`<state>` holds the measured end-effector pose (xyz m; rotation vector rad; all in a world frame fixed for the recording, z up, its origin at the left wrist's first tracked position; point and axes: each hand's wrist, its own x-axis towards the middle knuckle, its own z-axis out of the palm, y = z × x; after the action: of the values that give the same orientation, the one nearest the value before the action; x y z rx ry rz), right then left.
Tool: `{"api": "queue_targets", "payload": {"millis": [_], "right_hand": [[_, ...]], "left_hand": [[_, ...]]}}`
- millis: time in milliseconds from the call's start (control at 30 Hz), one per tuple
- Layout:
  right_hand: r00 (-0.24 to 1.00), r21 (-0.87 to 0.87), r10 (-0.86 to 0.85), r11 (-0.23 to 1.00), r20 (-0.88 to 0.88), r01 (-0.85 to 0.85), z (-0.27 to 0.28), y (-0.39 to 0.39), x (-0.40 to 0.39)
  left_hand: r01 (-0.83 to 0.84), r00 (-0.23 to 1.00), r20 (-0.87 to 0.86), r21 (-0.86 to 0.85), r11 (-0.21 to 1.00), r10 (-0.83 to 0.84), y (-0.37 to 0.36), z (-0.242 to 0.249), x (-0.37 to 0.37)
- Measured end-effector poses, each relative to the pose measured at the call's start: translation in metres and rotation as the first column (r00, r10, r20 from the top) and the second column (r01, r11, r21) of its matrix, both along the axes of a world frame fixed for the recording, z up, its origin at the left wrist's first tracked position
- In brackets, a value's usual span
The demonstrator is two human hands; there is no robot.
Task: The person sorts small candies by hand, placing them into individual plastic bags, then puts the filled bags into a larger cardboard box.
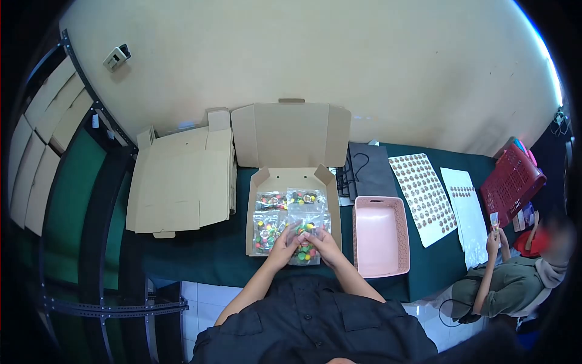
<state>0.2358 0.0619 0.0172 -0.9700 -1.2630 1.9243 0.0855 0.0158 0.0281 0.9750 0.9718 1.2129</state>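
Note:
My left hand point(282, 249) and my right hand point(325, 245) both grip a clear plastic bag point(307, 257) of round colourful pieces in green, red and yellow. The thumbs press near the bag's middle. This bag overlaps the front right corner of an open cardboard box point(250, 236). Inside the box lie several similar clear bags, among them one at the back left point(270, 201), one at the back right point(306, 197) and one at the front left point(265, 225). The box's lid point(291, 134) stands raised against the wall.
Flattened cardboard boxes point(167, 182) are stacked on the left. A pink basket point(381, 233), dark paper bags point(370, 167), a sticker sheet point(423, 197) and white sheets point(465, 212) lie to the right. Beyond are a red basket point(512, 182) and a seated person point(512, 282) holding a small packet.

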Motion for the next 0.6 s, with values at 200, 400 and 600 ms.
{"api": "queue_targets", "payload": {"millis": [200, 400, 600], "right_hand": [[0.999, -0.114, -0.046, 0.993, -0.025, 0.043, 0.011, -0.005, -0.001], [0.961, -0.297, -0.2, 0.945, -0.191, 0.137, -0.002, -0.009, -0.006], [0.987, -0.171, -0.13, 0.979, -0.09, 0.114, 0.001, -0.012, -0.015]], "left_hand": [[-0.079, 0.997, 0.021, 0.015, 0.997, 0.079, 0.0, -0.018, 0.0], [0.068, 0.978, -0.2, 0.077, 0.995, -0.052, -0.002, -0.013, 0.003], [-0.081, 0.997, 0.011, -0.063, 0.995, 0.082, 0.001, -0.026, -0.001]]}}
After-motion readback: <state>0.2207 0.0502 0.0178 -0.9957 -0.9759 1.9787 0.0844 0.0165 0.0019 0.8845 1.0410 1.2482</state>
